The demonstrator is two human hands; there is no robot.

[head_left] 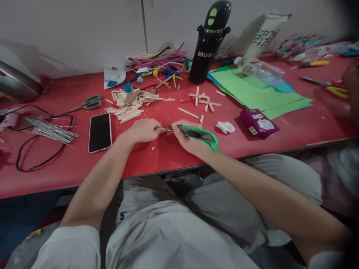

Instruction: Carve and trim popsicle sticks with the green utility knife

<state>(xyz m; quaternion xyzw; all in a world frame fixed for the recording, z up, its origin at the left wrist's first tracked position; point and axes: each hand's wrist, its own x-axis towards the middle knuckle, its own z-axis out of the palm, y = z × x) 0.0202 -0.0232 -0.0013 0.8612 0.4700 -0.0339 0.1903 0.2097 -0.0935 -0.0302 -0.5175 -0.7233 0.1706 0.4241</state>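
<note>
My right hand (190,144) is closed around a green utility knife (211,139), its front end pointing left. Pinched in the fingers of my left hand (145,130) is a small piece of wooden craft stick (166,130), mostly hidden by the fingertips. The knife's tip meets or nearly meets this piece; I cannot tell which. Behind my left hand lies a pile of craft sticks (131,112). Beyond my right hand are crossed craft sticks (209,104) and a single loose stick (188,112). White crumpled tissue (225,127) sits to the right of the knife.
A phone (100,132), scissors (88,103) and thin wires (53,130) are on the left of the red table (157,160). A black bottle (209,48), green paper sheets (252,89) and a purple adapter (259,123) stand right. Another person's hand (353,86) is at the right edge, near pliers (333,87).
</note>
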